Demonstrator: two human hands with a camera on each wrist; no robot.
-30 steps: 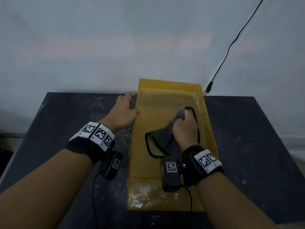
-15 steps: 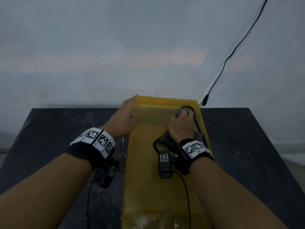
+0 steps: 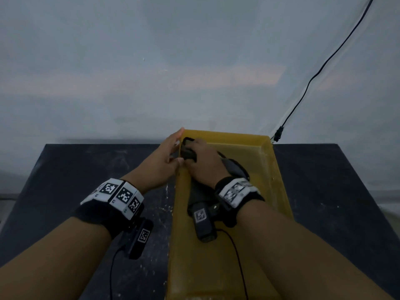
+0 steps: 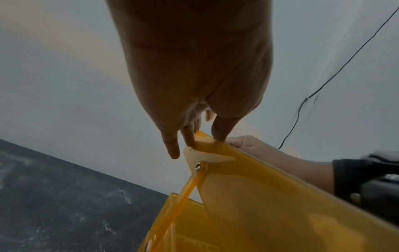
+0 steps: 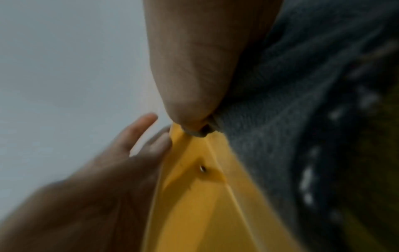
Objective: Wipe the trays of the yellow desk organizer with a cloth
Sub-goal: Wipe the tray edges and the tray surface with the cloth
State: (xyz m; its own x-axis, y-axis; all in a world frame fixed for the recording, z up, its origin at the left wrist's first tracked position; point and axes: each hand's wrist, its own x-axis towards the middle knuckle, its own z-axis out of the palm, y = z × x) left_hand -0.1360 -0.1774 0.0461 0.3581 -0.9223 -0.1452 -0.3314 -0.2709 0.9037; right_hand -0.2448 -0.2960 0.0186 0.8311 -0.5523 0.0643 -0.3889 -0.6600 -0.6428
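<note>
The right hand (image 3: 200, 161) bunches the cloth (image 3: 232, 167) in curled fingers and presses it into the far left corner of the top tray (image 3: 267, 169), the rest of the cloth trailing back under the wrist along the tray floor. The left hand (image 3: 163, 161) braces that same corner from outside: its fingers lie fairly straight along the tray's left wall, and the left wrist view shows the fingertips (image 4: 189, 136) resting on the rim, thumb on the inner side, a light hold rather than a firm clasp. The tray is part of the yellow organizer standing on the dark table (image 3: 86, 169), its far end against the white wall (image 3: 194, 72); a slanted strut with a screw (image 4: 198, 166) joins it to a lower tray (image 4: 194, 230). The risk here, as I judge it, is leverage: a hard push into that raised corner could tip or skid the organizer, or strain the strut joint, if the left hand's brace slips off the thin rim. The cloth's loose tail could also snag on the screw inside the corner. The lower tray looks not yet reached.
</note>
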